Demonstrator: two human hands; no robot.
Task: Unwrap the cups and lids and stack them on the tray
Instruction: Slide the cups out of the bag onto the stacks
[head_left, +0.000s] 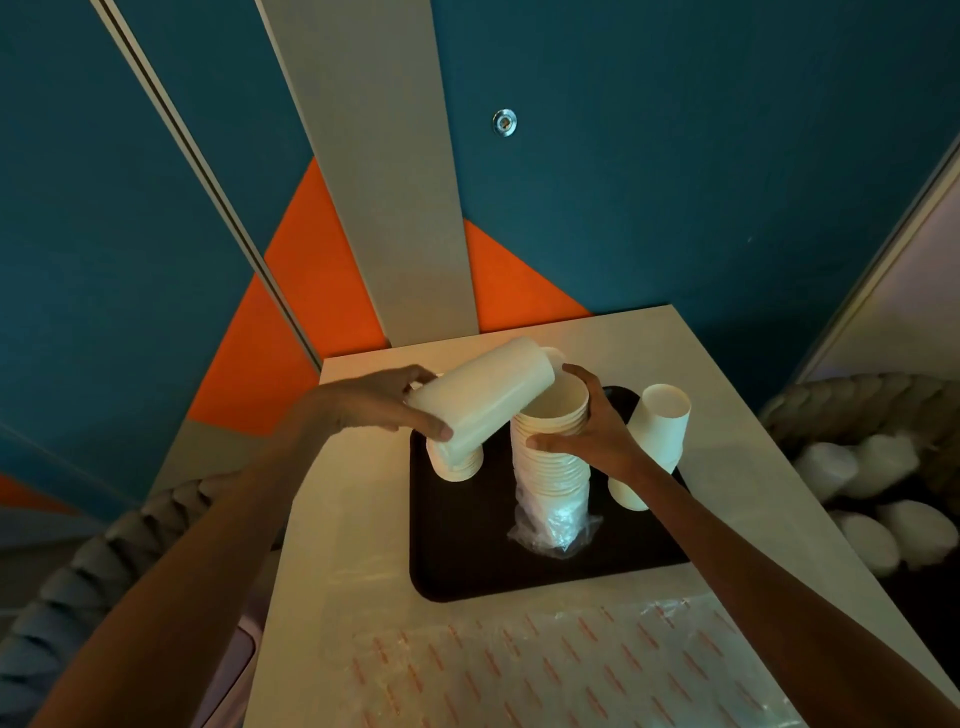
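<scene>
Left hand (374, 402): is curling thumb and fingers round a tilted batch of nested paper cups (488, 400), holding it over the far left of the tray (493, 561).
Right hand (602, 441): is wrapping thumb and fingers round the top rims of the tall cup stack (550, 467).
Cups: the tall stack is standing mid-tray, its clear wrap (556, 530) bunched round its foot. A short stack (457, 465) is sitting under the tilted batch, and an inverted stack (657, 431) is leaning at the tray's right edge.
Risk: the tall stack is bowing, and the wrap at its foot may be unsettling it. Released carelessly, it could topple onto the leaning stack.
Surface: a pale tabletop (332, 519) is carrying the black tray, with a printed plastic bag (519, 675) lying nearest the person.
Room: teal, orange and grey wall panels (675, 156) are rising behind.
</scene>
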